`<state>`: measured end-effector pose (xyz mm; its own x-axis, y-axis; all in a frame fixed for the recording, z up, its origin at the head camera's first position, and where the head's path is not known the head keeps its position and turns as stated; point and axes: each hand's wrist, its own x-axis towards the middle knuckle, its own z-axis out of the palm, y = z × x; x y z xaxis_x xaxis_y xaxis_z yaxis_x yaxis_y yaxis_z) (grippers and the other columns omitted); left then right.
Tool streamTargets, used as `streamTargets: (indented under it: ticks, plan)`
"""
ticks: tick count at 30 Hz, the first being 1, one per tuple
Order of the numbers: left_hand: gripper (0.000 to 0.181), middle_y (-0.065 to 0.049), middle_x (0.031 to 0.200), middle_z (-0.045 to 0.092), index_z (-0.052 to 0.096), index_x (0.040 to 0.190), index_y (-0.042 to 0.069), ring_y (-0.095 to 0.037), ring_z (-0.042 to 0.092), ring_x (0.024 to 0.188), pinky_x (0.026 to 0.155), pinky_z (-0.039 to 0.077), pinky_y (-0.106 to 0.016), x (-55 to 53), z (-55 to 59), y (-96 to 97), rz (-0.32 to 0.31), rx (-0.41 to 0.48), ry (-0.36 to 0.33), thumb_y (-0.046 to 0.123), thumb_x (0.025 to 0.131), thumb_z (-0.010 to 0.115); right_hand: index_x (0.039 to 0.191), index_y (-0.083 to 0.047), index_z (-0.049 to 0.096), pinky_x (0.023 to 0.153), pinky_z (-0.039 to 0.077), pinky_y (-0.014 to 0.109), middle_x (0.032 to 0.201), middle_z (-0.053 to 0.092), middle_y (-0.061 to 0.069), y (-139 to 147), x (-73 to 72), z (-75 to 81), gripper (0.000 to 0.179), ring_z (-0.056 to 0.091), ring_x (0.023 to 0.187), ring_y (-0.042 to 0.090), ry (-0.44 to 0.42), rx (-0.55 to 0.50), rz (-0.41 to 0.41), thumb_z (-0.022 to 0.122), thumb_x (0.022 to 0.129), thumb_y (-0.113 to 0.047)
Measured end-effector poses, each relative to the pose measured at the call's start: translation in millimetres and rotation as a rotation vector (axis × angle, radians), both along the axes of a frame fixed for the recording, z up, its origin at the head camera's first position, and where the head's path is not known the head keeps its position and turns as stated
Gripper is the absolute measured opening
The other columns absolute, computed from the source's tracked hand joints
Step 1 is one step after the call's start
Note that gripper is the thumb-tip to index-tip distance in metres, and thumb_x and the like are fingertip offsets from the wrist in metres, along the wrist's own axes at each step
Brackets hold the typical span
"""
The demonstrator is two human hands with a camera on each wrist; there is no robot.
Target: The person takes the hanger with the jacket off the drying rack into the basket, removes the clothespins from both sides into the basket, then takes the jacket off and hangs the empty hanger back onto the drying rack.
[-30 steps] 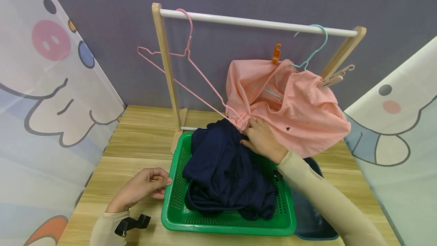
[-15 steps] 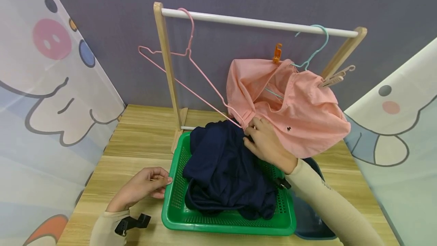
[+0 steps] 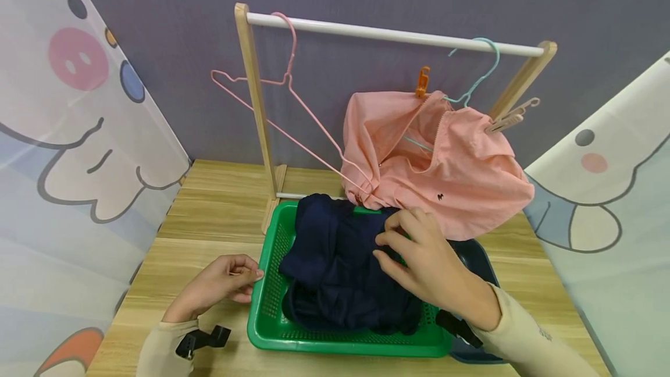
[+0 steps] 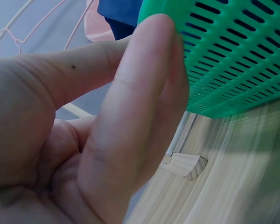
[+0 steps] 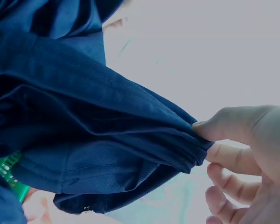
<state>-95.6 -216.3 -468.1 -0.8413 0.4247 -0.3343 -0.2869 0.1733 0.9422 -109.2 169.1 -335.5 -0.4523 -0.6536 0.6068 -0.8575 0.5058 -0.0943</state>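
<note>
A crumpled navy garment (image 3: 350,284) lies heaped in a green plastic basket (image 3: 345,349). In the right wrist view, the thumb and index finger of my right hand (image 3: 426,258) pinch a gathered, stitched corner of the navy cloth (image 5: 93,121), while the other fingers curl loosely beneath. At the basket's left side, my left hand (image 3: 220,284) pinches the rim between thumb and fingers; the left wrist view shows those fingers against the green wall (image 4: 224,56). Behind the basket hangs a pink zip garment (image 3: 471,185), on a mint hanger (image 3: 484,77).
A wooden rack with a white rail (image 3: 366,31) stands behind the basket. From its left end hangs a bare pink hanger (image 3: 314,121). An orange clip (image 3: 422,81) and a beige clothespin (image 3: 510,118) grip the pink garment. A dark blue tub (image 3: 476,260) sits partly behind my right arm.
My right hand has moved back from the pink garment and hanger tip, toward me. The navy cloth's far part has shifted, baring some of the basket's back rim. My left hand stays put.
</note>
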Motion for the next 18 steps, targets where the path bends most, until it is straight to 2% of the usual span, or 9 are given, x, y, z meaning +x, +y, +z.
streamTargets:
  ticks: [4, 8, 12, 18]
  plan:
    - [0.028, -0.011, 0.087, 0.062, 0.061, 0.105, -0.008, -0.023, 0.063, 0.078, 0.070, 0.062, -0.038, 0.1, -0.3, -0.6, -0.006, 0.004, 0.002, 0.019, 0.100, 0.065, 0.090, -0.013, 0.071, 0.070, 0.034, 0.033, 0.097, 0.055, 0.001, 0, 15.4, 4.4, 0.030, 0.048, 0.082, 0.021, 0.036, 0.003, 0.036, 0.053, 0.104, -0.033]
    - [0.028, -0.011, 0.087, 0.063, 0.061, 0.105, -0.008, -0.023, 0.063, 0.078, 0.070, 0.062, -0.038, 0.3, -1.4, -1.6, -0.011, 0.010, 0.004, 0.019, 0.100, 0.065, 0.091, -0.016, 0.072, 0.071, 0.031, 0.031, 0.098, 0.055, 0.000, 3, 20.9, 4.1, 0.029, 0.048, 0.083, 0.021, 0.014, 0.020, 0.034, 0.056, 0.103, -0.037]
    - [0.027, -0.012, 0.087, 0.063, 0.061, 0.105, -0.008, -0.022, 0.063, 0.077, 0.070, 0.062, -0.039, 0.4, -2.4, -2.3, -0.020, 0.016, 0.012, 0.018, 0.100, 0.065, 0.092, -0.016, 0.073, 0.070, 0.032, 0.031, 0.098, 0.055, 0.000, 9, 17.9, 1.3, 0.032, 0.048, 0.082, 0.020, -0.005, 0.038, 0.006, 0.056, 0.103, -0.041]
    - [0.027, -0.011, 0.087, 0.064, 0.061, 0.105, -0.008, -0.023, 0.063, 0.078, 0.071, 0.062, -0.039, -0.6, -3.1, -2.2, -0.025, 0.026, 0.003, 0.019, 0.100, 0.065, 0.093, -0.016, 0.075, 0.068, 0.034, 0.031, 0.099, 0.056, -0.001, 18, 5.8, -4.2, 0.039, 0.046, 0.079, 0.018, -0.044, 0.061, -0.057, 0.050, 0.105, -0.044]
